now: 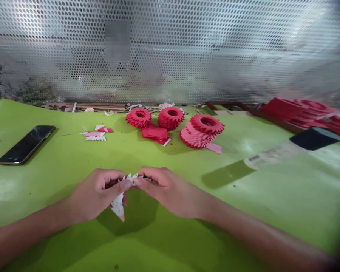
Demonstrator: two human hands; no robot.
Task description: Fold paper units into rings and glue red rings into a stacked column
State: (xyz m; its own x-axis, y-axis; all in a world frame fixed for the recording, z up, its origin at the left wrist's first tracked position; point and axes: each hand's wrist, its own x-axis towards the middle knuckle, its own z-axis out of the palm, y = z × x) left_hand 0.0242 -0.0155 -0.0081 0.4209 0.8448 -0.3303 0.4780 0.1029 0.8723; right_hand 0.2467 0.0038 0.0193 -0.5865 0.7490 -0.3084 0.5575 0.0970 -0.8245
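Phone, screen dark: well left of the fingers and farther from the body. Left hand: thumb and fingers pinched narrow on a white toothed paper piece; one pointed end hangs below these fingers, the rest runs across to the other hand. Loose scraps, white, pink and red: beyond the left fingers, apart from them. Red toothed ring sits beyond the fingertips, then a pile of red paper, then a second red ring. Right hand: also pinched narrow on the white piece, thumb tips nearly meeting. Pink stack with red top: beyond and right of the right fingers, pink strip at its base. Clear bottle with black end, blurred: farther right. Red paper pieces: far right, beyond the fingers.
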